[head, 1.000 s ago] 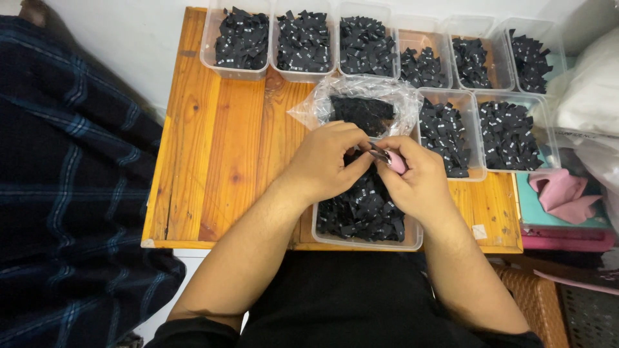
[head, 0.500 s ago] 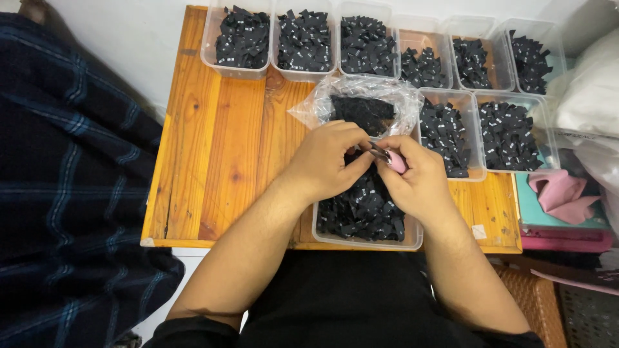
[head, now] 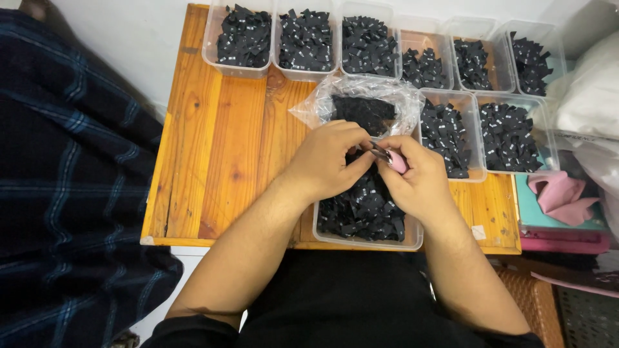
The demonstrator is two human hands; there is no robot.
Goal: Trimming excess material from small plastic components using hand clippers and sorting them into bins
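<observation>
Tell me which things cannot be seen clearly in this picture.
- Head view: the small pink-handled metal tool is mostly covered by the right hand.
- The piece pinched by the left hand is hidden by its fingers.
- The white marks on the black fabric pieces are too small.

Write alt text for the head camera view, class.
Two hands meet over a clear tub of small black fabric labels; the right hand holds a pink-handled snipper, the left hand pinches beside it. More label tubs line the wooden table.

Black labels (head: 364, 206) filled clear tubs (head: 412, 240) on the orange-brown wooden table (head: 219, 129); the snips' handle (head: 396, 161) was pink.
</observation>
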